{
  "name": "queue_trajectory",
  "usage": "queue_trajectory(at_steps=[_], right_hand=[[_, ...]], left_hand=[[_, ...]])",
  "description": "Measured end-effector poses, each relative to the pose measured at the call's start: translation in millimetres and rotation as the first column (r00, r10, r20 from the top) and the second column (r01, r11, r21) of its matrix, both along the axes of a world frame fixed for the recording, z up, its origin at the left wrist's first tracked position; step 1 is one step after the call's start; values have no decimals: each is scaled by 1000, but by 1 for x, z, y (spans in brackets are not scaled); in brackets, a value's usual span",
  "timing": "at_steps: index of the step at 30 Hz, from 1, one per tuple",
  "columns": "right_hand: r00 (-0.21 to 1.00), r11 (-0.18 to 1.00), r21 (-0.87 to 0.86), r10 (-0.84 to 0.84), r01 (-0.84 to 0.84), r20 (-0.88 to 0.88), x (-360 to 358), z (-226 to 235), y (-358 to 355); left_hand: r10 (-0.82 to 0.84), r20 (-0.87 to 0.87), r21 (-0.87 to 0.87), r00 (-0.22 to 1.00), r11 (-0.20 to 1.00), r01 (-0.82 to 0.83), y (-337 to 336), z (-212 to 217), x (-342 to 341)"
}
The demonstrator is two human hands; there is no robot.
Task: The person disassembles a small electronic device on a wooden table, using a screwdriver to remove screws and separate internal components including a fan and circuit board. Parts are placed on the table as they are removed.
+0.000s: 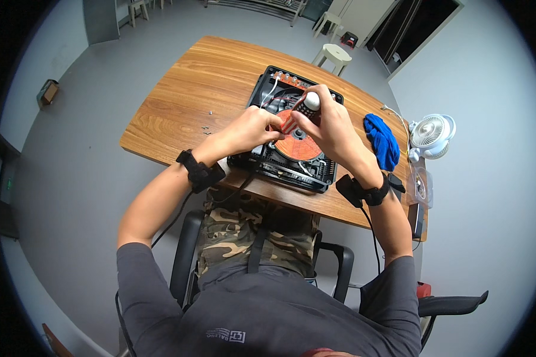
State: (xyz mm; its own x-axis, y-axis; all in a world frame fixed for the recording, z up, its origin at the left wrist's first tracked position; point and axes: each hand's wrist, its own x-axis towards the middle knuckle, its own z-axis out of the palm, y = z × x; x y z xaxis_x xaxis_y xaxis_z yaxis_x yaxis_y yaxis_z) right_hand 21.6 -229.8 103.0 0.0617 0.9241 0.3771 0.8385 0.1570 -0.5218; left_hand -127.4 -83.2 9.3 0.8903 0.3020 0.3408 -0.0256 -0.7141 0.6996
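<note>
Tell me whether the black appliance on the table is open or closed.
Open: the orange coil and a white wire show uncovered inside its black casing.

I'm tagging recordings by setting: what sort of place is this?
Probably a small indoor workroom, judging by the opened device on the wooden table and what look like loose screws beside it.

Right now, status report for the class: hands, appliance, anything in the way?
Right hand gripping white-capped tool; left hand near its lower end. Black appliance open, orange coil exposed. Loose screws left, blue cloth right, both clear of the appliance.
</note>
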Motion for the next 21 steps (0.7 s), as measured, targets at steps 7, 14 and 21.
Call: queue_trajectory(at_steps=[7, 14, 21], right_hand=[[1000, 1000, 18, 10, -10, 11, -4, -4, -3], [1000, 999, -34, -29, 28, -9, -6, -1, -5], [1000, 1000, 28, -1, 1, 22, -3, -6, -2]], left_hand=[[-8, 14, -16, 1000, 1000, 8, 0, -9, 0], [1, 28, 6, 1000, 1000, -1, -1, -8, 2], [-6, 50, -19, 999, 1000, 7, 3, -16, 5]])
